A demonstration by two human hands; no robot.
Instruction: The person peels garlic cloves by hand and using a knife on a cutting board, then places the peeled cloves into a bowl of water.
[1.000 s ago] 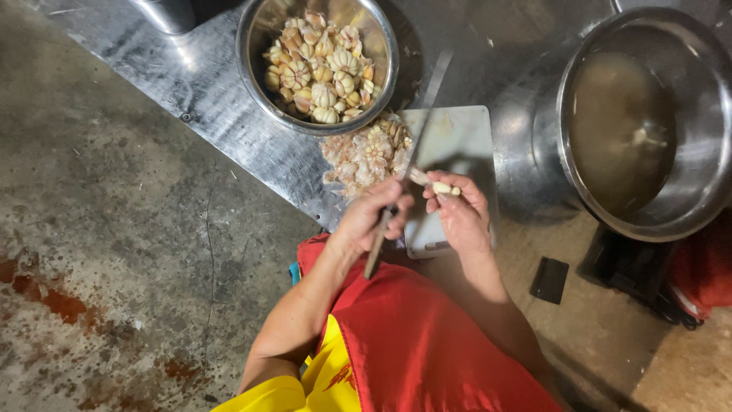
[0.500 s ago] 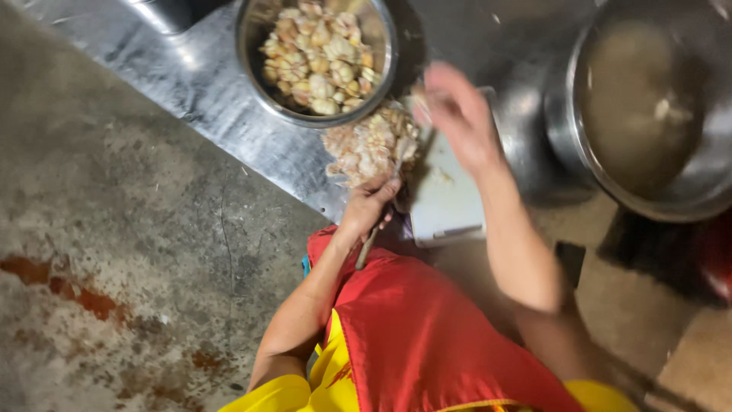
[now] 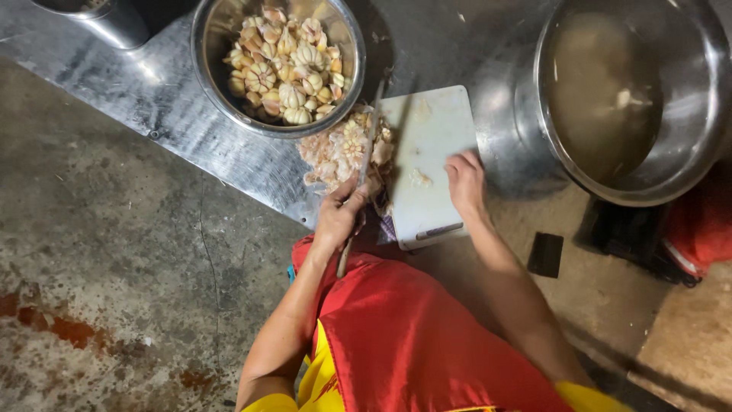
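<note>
Right hand [image 3: 467, 183] lowered from pot [image 3: 686, 164] of cloudy liquid onto board [image 3: 438, 122].

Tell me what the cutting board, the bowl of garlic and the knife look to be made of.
Cutting board: probably plastic; matte white, smooth, thin with rounded corners.
Bowl: stainless steel by the look; bright mirror-like rim reflecting light.
Knife, held in the left hand: thin grey blade, likely steel; handle material cannot be told.

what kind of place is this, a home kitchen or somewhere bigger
Probably a food-prep spot in a commercial or market kitchen, worked low to the ground. A large steel bowl of garlic bulbs and a big pot of cloudy liquid sit on sheet metal over stained concrete, beside a white cutting board.
</note>
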